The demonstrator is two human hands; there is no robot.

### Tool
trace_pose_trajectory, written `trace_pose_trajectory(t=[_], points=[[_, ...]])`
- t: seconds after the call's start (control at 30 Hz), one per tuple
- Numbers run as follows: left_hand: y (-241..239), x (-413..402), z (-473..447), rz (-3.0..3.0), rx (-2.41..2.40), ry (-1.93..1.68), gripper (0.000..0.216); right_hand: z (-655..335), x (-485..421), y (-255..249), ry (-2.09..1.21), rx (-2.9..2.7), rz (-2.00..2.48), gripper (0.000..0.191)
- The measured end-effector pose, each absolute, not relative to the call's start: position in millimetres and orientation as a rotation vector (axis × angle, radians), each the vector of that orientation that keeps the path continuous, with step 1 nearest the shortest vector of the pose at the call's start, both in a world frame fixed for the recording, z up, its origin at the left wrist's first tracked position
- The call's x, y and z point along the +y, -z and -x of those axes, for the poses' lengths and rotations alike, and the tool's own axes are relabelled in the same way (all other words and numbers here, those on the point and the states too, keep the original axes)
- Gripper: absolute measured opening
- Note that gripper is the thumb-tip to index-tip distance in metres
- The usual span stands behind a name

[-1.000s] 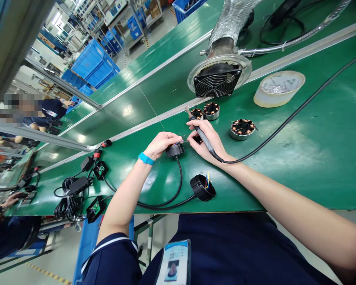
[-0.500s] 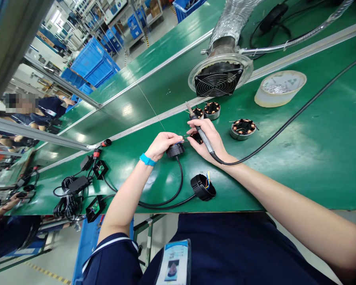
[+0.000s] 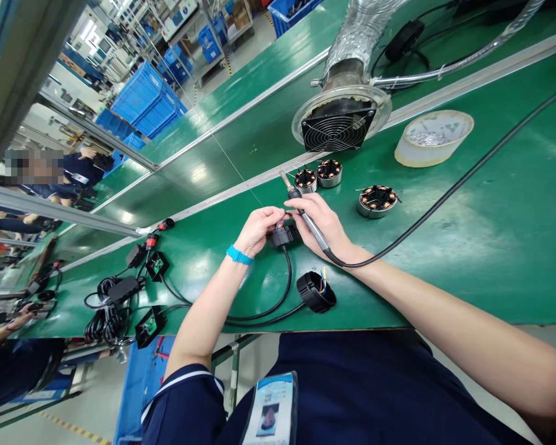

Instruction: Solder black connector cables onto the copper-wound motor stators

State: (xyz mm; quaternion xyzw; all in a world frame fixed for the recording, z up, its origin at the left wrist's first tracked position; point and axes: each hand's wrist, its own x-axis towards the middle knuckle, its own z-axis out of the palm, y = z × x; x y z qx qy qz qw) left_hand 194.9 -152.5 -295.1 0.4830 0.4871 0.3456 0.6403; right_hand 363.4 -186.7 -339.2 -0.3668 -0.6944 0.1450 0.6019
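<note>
My left hand [image 3: 258, 230], with a blue wristband, is closed in a pinch on a thin wire above a round black housing [image 3: 282, 237]. My right hand [image 3: 325, 224] is wrapped round a soldering iron [image 3: 315, 231], whose tip points up and away from the wire. The fingertips of both hands meet or nearly meet at the wire; which of them touch it is too small to tell. A black cable runs from the housing. Beyond my right hand sit copper-wound stators, one [image 3: 305, 180] beside another [image 3: 330, 173], and a third [image 3: 377, 201] farther right.
A second black housing [image 3: 315, 292] with coloured wires lies nearer me. Left are open black boxes [image 3: 157, 266] with green boards and coiled cables [image 3: 105, 315]. A fume fan [image 3: 338, 130] and a tape roll [image 3: 433, 139] stand behind. The iron's cord [image 3: 445, 201] crosses right. Co-workers are at left.
My left hand and the housing have shifted slightly right. My right hand has moved slightly left, bringing the fingertips together. The stator partly visible under my right hand is now hidden.
</note>
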Motion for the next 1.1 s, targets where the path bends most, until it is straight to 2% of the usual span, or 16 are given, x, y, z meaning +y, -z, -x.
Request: trace_pose_trajectory(t=[0.13, 0.4, 0.57, 0.87, 1.1], points=[[300, -152, -197, -1.082, 1.106, -0.859, 0.047, -361, -188, 338, -0.388, -1.533, 0.832, 0.036], [286, -148, -184, -1.272, 1.172, -0.609, 0.055, -362, -193, 335, -0.424, -1.431, 0.845, 0.038], [284, -146, -186, -1.323, 1.146, -0.49, 0.049, -364, -195, 336, -0.312, -1.427, 0.926, 0.035], [290, -151, -195, -1.161, 1.081, -0.655, 0.046, -362, -192, 343, -0.348, -1.479, 0.933, 0.034], [274, -122, -152, -1.279, 1.288, -0.707, 0.048, -370, -192, 333, -0.23, -1.57, 0.915, 0.033]])
